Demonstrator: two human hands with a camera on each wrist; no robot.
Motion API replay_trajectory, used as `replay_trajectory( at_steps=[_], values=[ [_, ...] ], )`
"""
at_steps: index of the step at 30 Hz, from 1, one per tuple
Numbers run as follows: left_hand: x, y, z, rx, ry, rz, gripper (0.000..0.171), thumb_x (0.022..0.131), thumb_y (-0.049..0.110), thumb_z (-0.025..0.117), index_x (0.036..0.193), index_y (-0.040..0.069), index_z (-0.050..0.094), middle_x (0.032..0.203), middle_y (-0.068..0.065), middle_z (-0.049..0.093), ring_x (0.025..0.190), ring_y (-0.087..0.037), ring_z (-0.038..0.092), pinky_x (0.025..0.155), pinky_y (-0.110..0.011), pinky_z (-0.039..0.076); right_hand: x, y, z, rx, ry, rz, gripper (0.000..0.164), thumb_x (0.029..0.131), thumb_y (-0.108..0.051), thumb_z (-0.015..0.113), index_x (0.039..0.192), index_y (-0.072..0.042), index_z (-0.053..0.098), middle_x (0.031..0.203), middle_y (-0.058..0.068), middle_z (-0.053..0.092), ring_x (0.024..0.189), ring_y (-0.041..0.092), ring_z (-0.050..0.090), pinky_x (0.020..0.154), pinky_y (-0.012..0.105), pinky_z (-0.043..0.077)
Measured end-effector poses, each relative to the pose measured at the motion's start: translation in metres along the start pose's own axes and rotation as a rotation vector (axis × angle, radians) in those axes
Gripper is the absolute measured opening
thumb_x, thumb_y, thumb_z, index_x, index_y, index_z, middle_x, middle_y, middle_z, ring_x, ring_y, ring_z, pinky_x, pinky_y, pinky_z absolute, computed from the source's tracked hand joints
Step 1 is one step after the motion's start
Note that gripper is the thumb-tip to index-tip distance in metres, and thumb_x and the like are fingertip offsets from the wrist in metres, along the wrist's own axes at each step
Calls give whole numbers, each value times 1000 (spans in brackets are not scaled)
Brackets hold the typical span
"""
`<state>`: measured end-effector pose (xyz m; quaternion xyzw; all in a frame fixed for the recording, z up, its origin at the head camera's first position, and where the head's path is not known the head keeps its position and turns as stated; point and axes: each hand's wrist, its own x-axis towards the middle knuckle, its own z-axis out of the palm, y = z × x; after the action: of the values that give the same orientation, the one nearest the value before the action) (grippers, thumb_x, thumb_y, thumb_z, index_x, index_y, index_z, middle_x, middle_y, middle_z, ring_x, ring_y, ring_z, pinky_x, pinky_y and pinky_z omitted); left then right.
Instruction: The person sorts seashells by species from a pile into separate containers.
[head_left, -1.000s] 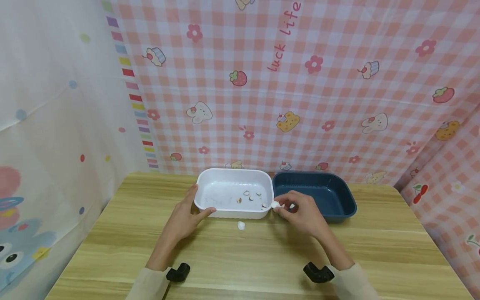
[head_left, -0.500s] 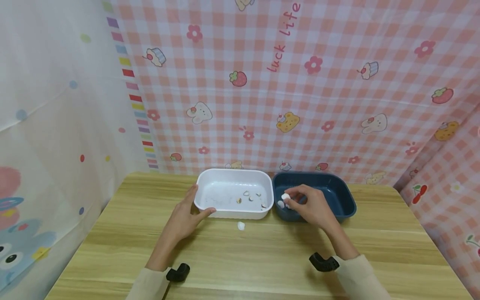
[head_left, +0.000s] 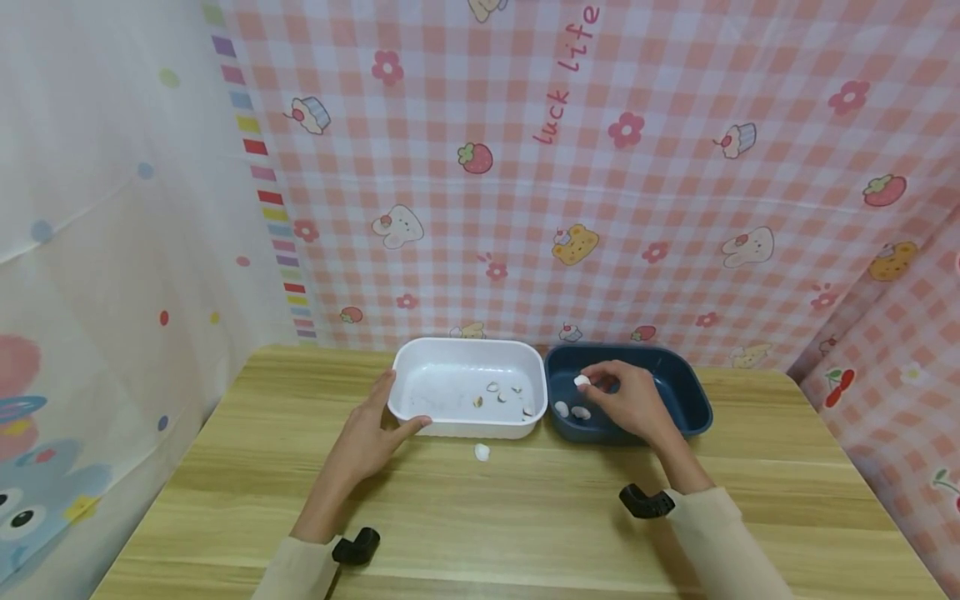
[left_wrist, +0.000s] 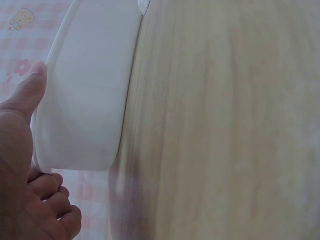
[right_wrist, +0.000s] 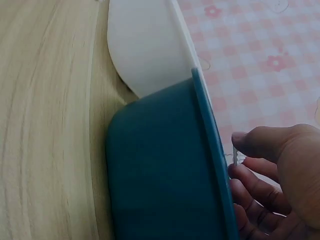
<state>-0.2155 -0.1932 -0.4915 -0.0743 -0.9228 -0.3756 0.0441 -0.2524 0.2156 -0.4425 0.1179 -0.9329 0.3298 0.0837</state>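
My right hand [head_left: 628,398] pinches a small white seashell [head_left: 582,381] between thumb and fingers, over the dark blue basin [head_left: 686,367]. In the right wrist view the held shell [right_wrist: 237,157] shows a ridged edge, just beyond the basin's rim. Two pale shells [head_left: 581,412] lie on the blue basin's floor at its front left. My left hand [head_left: 367,437] grips the white basin [head_left: 431,429] at its left end, thumb on the front rim, fingers at the side. Several small shells [head_left: 477,402] lie in the white basin, mostly toward its right.
One white shell [head_left: 482,452] lies on the wooden table [head_left: 480,517] in front of the white basin. Both basins stand side by side near the table's back edge. Behind them hangs a pink checked cloth [head_left: 525,208], and a white dotted cloth [head_left: 187,233] hangs at the left.
My right hand has moved from the blue basin's left rim rightward and back, over its inside, still pinching the white shell. The left hand and both basins have stayed put.
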Motion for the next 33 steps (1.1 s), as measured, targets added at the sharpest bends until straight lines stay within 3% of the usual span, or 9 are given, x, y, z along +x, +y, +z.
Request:
replay_trajectory(
  at_steps=[11, 17, 24, 33],
  values=[
    [0, 0, 1, -4, 1, 8, 114, 86, 75, 62, 165, 6, 17, 170, -21, 20, 154, -44, 27, 121, -63, 31, 12, 11, 7, -46, -11, 28, 27, 95, -28, 76, 112, -7, 77, 99, 10, 75, 88, 23, 68, 73, 35, 55],
    [0, 0, 1, -7, 6, 14, 112, 87, 73, 64, 165, 7, 18, 170, -22, 21, 153, -44, 29, 121, -63, 32, 9, 8, 6, -41, -45, 76, 44, 97, -33, 72, 129, -5, 69, 117, 16, 73, 100, 30, 69, 78, 43, 59],
    [1, 0, 1, 0, 13, 14, 112, 87, 73, 64, 165, 7, 18, 170, -22, 21, 152, -45, 30, 120, -63, 32, 2, -1, 0, -14, -32, 54, 50, 97, -38, 71, 136, -7, 64, 127, 17, 70, 110, 35, 69, 88, 52, 59],
    [0, 1, 0, 1, 4, 2, 114, 86, 75, 63, 165, 7, 17, 170, -21, 19, 153, -45, 29, 121, -63, 32, -16, -19, 1, 19, -37, -13, 52, 95, -41, 74, 139, -15, 63, 133, 14, 69, 98, 28, 71, 79, 41, 62]
  ],
)
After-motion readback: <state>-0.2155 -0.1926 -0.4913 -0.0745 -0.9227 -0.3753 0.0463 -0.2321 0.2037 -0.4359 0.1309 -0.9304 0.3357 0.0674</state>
